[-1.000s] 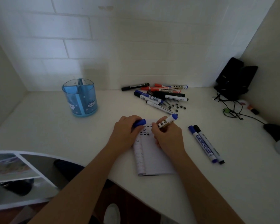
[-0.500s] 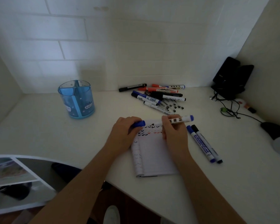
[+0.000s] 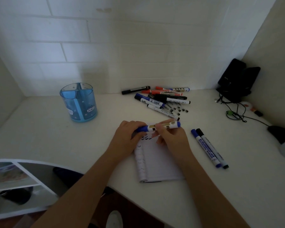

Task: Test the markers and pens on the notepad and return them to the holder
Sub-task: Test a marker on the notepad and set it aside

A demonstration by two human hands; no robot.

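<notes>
A white marker with blue ends (image 3: 174, 125) lies level just above the top of the small lined notepad (image 3: 160, 163). My left hand (image 3: 127, 142) grips its blue cap end, which sits against the barrel. My right hand (image 3: 173, 139) pinches the barrel near the middle. Small dark and red test marks show on the notepad's top line between my hands. The blue see-through holder (image 3: 79, 102) with cat pictures stands far left near the wall, with no pens visible in it.
A pile of black, red and blue markers (image 3: 161, 97) lies by the back wall, with small black caps (image 3: 179, 110) scattered beside it. Two markers (image 3: 207, 147), blue and black, lie right of the notepad. A black device (image 3: 235, 81) with cables (image 3: 234, 112) fills the right corner.
My right hand lifted the marker off the notepad and turned it level. The blue cap in my left hand, apart from it before, now sits against its end.
</notes>
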